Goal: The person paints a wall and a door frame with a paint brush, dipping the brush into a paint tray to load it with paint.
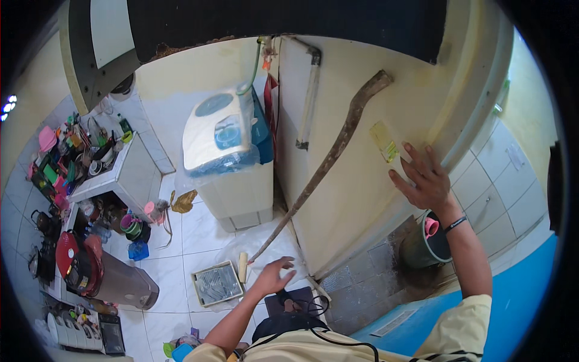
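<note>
My right hand is raised at the cream wall, fingers spread. Just beyond its thumb and fingertips, a yellow see-through strip lies against the wall; whether they touch it I cannot tell. Low in front of me, my left hand has its fingers stretched out and holds nothing. Near it a paint roller rests beside a paint tray with a pale rim and grey inside. A long, crooked wooden pole leans on the wall, its lower end at the roller.
A white and blue washing machine stands ahead. On the left are a cluttered counter and a tall red-topped dispenser. A dark bucket with a pink dipper is below my right arm. A dark panel hangs overhead.
</note>
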{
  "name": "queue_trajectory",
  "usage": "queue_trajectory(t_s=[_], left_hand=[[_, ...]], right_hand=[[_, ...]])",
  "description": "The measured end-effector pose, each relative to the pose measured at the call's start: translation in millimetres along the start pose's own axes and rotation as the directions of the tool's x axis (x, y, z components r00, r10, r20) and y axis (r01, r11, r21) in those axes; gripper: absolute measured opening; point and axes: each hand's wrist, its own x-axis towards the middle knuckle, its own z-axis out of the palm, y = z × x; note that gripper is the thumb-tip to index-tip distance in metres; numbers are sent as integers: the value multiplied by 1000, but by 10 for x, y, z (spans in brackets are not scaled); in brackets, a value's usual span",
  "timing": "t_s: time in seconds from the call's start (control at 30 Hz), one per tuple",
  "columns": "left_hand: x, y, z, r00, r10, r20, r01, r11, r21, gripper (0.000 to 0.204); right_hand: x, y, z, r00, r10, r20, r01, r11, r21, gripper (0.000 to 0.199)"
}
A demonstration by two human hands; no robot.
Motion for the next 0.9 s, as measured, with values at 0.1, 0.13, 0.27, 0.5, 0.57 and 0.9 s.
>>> queue_trajectory(t_s=[0.1,0.13,0.27,0.5,0.57,0.9], left_hand=[[253,77,332,990,29,136,-27,1000,-14,52],[355,151,425,988,75,135,-79,997,21,59],[885,481,866,962,270,36,-272,952,137,97],[1431,1398,1022,959,261,-113,-257,965,47,135],[1499,1495,1082,924,335,-185,-312,939,144,141],[1934,1786,1082,818,448,-360,-446,890,96,138]], right_hand=[[-32,-18,19,999,19,34,-18,1000,-17,33],[-32,-30,26,999,40,35,-40,999,-14,34],[-38,-17,46,997,75,30,-76,997,12,38],[24,-13,79,990,126,63,-127,992,0,39],[11,-21,90,991,127,52,-127,992,-19,37],[-11,-44,38,989,129,78,-125,991,-47,33]])
